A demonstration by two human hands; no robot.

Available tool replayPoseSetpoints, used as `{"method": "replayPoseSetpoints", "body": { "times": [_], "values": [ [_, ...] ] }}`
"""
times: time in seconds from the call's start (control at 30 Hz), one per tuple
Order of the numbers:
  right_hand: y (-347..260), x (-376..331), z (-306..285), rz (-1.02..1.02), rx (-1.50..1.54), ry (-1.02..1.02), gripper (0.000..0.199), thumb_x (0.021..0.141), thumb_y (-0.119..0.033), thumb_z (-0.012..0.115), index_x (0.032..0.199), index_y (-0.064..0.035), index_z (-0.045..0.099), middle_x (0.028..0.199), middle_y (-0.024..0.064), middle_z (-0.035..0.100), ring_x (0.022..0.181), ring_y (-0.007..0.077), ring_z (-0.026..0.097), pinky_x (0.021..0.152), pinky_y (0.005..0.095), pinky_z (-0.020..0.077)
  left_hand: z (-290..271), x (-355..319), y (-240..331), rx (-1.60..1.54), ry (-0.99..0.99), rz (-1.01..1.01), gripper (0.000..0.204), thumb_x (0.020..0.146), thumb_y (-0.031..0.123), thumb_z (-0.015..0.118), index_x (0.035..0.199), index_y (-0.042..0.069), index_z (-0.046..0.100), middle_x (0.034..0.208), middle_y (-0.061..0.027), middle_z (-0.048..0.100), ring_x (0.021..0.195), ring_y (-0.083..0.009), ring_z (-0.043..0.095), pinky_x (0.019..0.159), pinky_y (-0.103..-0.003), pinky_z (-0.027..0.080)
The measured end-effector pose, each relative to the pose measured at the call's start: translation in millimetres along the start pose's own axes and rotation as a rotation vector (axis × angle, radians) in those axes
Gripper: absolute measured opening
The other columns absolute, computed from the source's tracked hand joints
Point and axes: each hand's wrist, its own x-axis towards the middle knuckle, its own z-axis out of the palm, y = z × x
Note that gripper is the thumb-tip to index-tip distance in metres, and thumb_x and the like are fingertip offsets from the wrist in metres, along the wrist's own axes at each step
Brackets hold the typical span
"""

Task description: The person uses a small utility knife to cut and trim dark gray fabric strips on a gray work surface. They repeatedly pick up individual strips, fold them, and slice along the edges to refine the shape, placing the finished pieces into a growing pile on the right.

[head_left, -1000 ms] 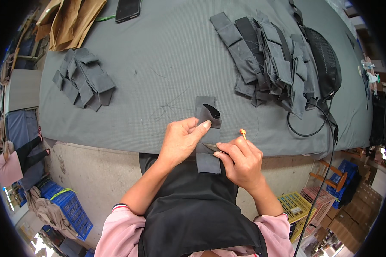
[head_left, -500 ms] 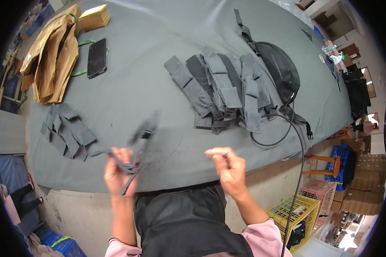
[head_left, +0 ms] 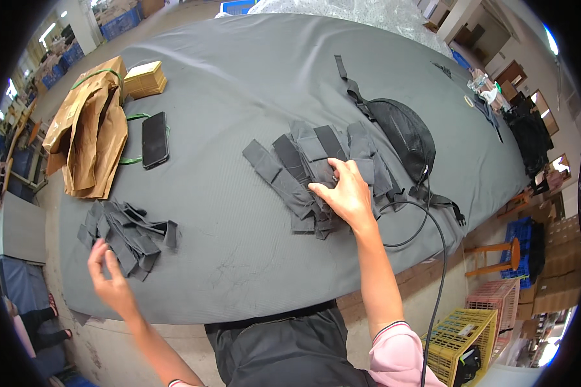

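Note:
My left hand (head_left: 114, 284) is open beside a small heap of grey fabric straps (head_left: 126, 238) at the left of the table, its fingertips at the heap's near edge. A folded strap lies on top of that heap. Over the larger pile of grey and black fabric straps (head_left: 274, 171) in the middle, my right hand (head_left: 347, 195) is reaching in. Its thumb and forefinger are apart, with no strap visibly pinched between them; the other fingers are partly hidden. Right of this pile lies a black waist bag (head_left: 403, 137) with its strap and buckle.
A grey cloth covers the table (head_left: 219, 84). On its left are a brown paper bag (head_left: 90, 135), a yellow block of cards (head_left: 145, 80) and a black phone (head_left: 155, 140). A black cable (head_left: 442, 258) runs down past my right arm. Plastic crates (head_left: 461, 335) and a stool (head_left: 511, 254) stand to the right.
The strap my left hand held is now let go, apparently onto the left heap. My right hand has moved forward to the middle pile. The view has tilted upward.

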Motion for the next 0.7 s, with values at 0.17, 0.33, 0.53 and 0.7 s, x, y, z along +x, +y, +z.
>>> {"method": "replayPoseSetpoints", "body": {
  "times": [0.17, 0.33, 0.53, 0.7],
  "values": [
    [-38, -45, -8, -0.116, 0.263, 0.122, 0.066, 0.066, -0.021, 0.079, 0.124, -0.0086, 0.05, 0.104, 0.0117, 0.05, 0.086, 0.0317, 0.06, 0.072, 0.0419, 0.0501, 64, -62, 99, -0.709, -0.562, -0.287, 0.024, 0.093, 0.015, 0.056, 0.114, 0.005, 0.057, 0.11, -0.0106, 0.061, 0.092, -0.016, 0.06, 0.082, -0.03, 0.048],
    [-60, -114, 36, -0.066, 0.631, -0.128, 0.057, 0.067, -0.014, 0.08, 0.118, -0.0064, 0.056, 0.096, 0.0056, 0.049, 0.074, 0.0153, 0.053, 0.065, 0.0275, 0.0466, 123, -120, 111, -1.217, -0.644, -0.846, 0.053, 0.094, 0.016, 0.053, 0.139, 0.007, 0.027, 0.129, -0.0157, 0.047, 0.101, -0.0204, 0.058, 0.082, -0.033, 0.051],
    [-59, -157, 55, 0.101, 1.157, -0.484, 0.023, 0.085, 0.001, 0.06, 0.108, 0.0008, 0.059, 0.087, 0.0001, 0.048, 0.07, 0.0055, 0.047, 0.061, 0.0201, 0.0405, 112, -131, 90, -0.975, -0.605, -0.821, 0.066, 0.094, 0.028, 0.055, 0.145, 0.007, 0.019, 0.115, -0.0118, 0.048, 0.089, -0.0153, 0.052, 0.08, -0.029, 0.05],
    [-73, -140, 47, 0.299, 1.4, -0.379, 0.008, 0.089, -0.002, 0.053, 0.097, -0.002, 0.055, 0.064, -0.004, 0.05, 0.046, 0.0002, 0.036, 0.041, 0.0168, 0.0288, 101, -134, 88, -0.969, -0.728, -0.685, 0.085, 0.08, 0.016, 0.073, 0.146, 0.003, 0.02, 0.127, -0.0135, 0.044, 0.115, -0.0204, 0.047, 0.097, -0.033, 0.04]
  ]
}}
